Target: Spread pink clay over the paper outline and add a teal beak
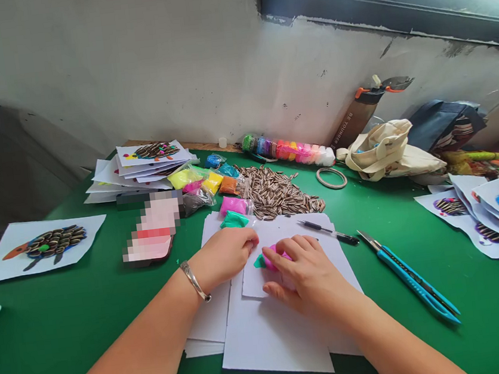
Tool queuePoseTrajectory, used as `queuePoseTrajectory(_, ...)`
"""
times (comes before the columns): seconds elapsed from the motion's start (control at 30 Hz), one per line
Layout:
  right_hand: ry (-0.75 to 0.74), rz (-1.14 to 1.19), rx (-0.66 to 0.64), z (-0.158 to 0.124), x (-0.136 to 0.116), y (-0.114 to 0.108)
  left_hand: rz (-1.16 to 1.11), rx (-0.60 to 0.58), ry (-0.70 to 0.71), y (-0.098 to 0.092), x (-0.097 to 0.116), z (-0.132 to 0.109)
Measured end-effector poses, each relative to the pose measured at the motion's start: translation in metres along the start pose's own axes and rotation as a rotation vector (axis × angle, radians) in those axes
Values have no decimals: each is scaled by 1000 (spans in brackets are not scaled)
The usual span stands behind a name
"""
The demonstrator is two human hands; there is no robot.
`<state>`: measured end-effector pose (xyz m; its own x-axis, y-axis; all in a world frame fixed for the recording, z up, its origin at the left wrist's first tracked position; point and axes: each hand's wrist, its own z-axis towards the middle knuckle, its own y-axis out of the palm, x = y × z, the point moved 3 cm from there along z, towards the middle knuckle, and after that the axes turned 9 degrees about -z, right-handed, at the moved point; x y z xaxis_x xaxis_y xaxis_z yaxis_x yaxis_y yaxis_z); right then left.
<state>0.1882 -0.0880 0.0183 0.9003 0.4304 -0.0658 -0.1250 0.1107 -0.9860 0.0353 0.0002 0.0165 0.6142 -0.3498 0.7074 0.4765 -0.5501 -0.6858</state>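
White paper sheets [271, 340] lie stacked in front of me. On the top sheet is a flat pink clay shape [280, 257] with a small green clay piece [259, 261] at its left edge. My right hand [301, 268] rests over the pink clay, fingers spread, covering part of it. My left hand [234, 252], with a silver bracelet at the wrist, is closed in a pinch beside a bag of green clay [234, 219]; what its fingertips hold is hidden. A black pen [329, 232] lies on the paper's upper right.
Sunflower seeds [277, 190] are piled behind the papers, beside bagged clay [213, 182]. A blue utility knife [411, 279] lies at right. Seed-covered pictures [55, 244] are at both sides. A tape ring [331, 178], cloth bag [385, 150] and bottle [356, 116] stand behind.
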Motion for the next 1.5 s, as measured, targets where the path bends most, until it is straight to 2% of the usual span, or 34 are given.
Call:
queuePoseTrajectory(0.27, -31, -77, -71, 1, -4, -3, -1, 1, -2, -1, 1, 0)
queuePoseTrajectory(0.8, -31, -70, -51, -7, -4, -7, -7, -9, -12, 0, 1, 0)
queuePoseTrajectory(1.0, -56, -79, -91, -7, -7, -6, -5, 0, -5, 0, 0, 1)
queuePoseTrajectory(1.2, -23, -84, -68, -8, -1, -6, -9, -1, -1, 0, 0, 0)
queuePoseTrajectory(1.5, -27, -76, -87, -7, -5, -7, -7, -2, -10, 0, 0, 0)
